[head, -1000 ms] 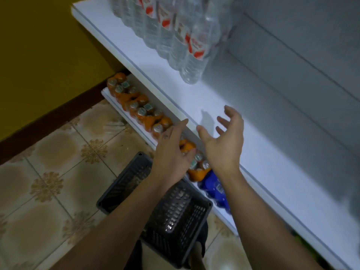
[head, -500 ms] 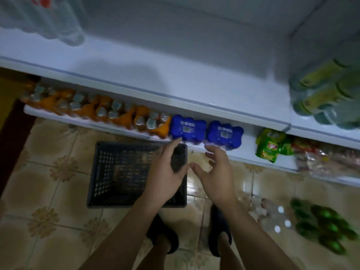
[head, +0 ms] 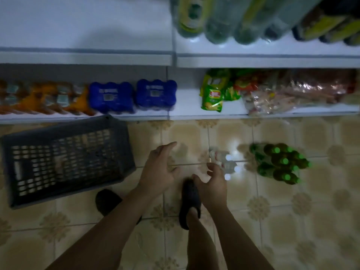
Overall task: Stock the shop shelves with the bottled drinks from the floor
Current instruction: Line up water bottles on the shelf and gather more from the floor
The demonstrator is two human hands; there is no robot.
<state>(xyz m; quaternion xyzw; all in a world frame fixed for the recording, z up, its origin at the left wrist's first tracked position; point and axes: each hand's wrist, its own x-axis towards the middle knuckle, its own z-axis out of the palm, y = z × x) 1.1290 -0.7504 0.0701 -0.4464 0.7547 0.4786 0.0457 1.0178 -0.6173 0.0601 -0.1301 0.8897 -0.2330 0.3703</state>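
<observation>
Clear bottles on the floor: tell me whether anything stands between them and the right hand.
Nothing visible does. The right hand hovers open right beside the clear bottles, only bare floor tile between them. The green bottles lie beyond, on the far side.

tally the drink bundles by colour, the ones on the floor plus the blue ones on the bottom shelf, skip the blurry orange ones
green bottle bundle, on the floor: 1
clear bottle bundle, white caps, on the floor: 1
blue packs, on the bottom shelf: 2
total: 4
</observation>
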